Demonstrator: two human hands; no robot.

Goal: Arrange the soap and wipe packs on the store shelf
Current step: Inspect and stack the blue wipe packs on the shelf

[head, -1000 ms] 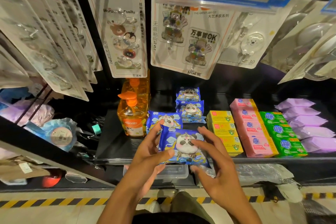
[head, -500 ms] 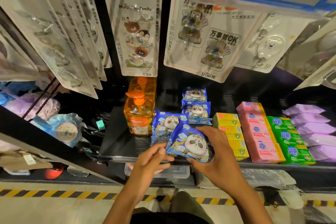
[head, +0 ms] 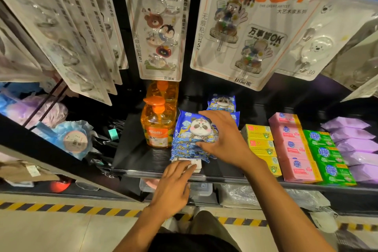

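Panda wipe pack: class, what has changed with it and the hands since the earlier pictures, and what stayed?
The right hand moved the panda wipe pack forward onto the shelf beside the orange soap bottle, still gripping it. The left hand let go and now touches a white label at its front edge. Soap boxes and purple packs stayed put.

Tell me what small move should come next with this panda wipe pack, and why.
Probably nudge the wipe pack square and release it: the right hand holds it slightly askew on the stack beside the soap bottle, while the left hand rests at the shelf edge.
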